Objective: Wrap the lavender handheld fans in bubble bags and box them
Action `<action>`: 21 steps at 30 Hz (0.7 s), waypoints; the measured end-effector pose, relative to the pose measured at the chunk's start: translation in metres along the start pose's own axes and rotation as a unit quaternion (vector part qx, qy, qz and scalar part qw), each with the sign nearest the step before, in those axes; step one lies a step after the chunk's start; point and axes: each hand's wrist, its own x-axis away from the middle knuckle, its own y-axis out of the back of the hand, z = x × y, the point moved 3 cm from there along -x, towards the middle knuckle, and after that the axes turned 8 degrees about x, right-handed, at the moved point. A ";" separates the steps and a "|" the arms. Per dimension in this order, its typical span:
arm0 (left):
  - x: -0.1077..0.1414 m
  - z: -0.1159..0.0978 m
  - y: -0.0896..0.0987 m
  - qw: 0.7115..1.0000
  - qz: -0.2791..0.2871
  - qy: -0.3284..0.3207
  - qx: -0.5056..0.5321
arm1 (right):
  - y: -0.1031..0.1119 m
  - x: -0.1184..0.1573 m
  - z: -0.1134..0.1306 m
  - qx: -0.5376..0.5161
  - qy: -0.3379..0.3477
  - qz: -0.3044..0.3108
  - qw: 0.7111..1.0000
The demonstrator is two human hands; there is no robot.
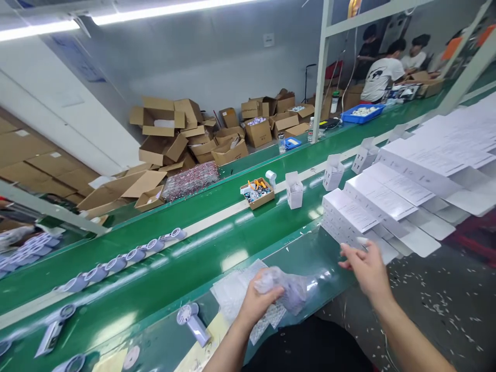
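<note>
- Holding a wrapped bundle (pixel 294 290): left hand (pixel 260 298), thumb and fingers clamped on the clear plastic, something lavender showing through; bundle is above the near side of the worktop (pixel 327 261).
- Right hand (pixel 368 271) raised just beside the stacked white cartons (pixel 356 209), fingers bent; blurred, cannot tell whether the fingertips pinch anything.
- Bubble-wrap sheets (pixel 232 292) lie beneath and beside the left hand; some show past the bundle on the near side.
- Lavender handheld fan (pixel 197 326) lies left of the left forearm, handle end near a yellowish sheet (pixel 218 330).
- Cartons overlap in a slanting pile, flaps jutting over the near edge; they bound movement to the right.
- Beyond the worktop: green belt (pixel 217 245), then a pale strip (pixel 211 221) with a row of lavender fan parts (pixel 116 264) at left.
- Upright white box (pixel 294 192) stands on the belt side, near a small cardboard tray (pixel 262 200) of mixed parts.
- Metal post (pixel 322 77) rises at the far side; blue tray (pixel 362 114) right of it.
- Open room: worktop surface between bundle and cartons; belt stretch between the sheets and the cardboard tray.
- Near edge runs close below both hands; speckled floor (pixel 434 299) past it, right.
</note>
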 end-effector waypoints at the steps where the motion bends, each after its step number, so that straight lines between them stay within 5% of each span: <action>1: 0.000 0.004 0.005 0.998 -0.045 0.005 0.031 | 0.012 -0.009 -0.010 0.006 -0.025 -0.068 0.997; 4: -0.001 0.007 0.019 0.987 -0.130 0.017 0.094 | 0.027 -0.027 -0.026 0.013 -0.026 -0.143 0.989; 9: 0.001 0.002 0.030 0.971 -0.173 0.020 0.161 | 0.024 -0.039 -0.035 -0.067 -0.017 -0.223 0.972; 13: 0.007 0.004 0.038 0.963 -0.195 0.026 0.186 | 0.013 -0.037 -0.042 -0.100 -0.053 -0.170 0.979; 16: 0.005 0.000 0.050 0.950 -0.220 0.011 0.222 | 0.003 -0.020 -0.032 0.096 0.076 -0.146 0.982; 19: -0.007 -0.009 0.051 0.927 -0.246 -0.004 0.283 | -0.025 -0.005 -0.023 0.368 0.243 -0.047 0.896; 21: -0.023 -0.012 0.042 0.915 -0.247 -0.008 0.318 | -0.050 -0.004 -0.029 0.455 0.306 0.064 0.834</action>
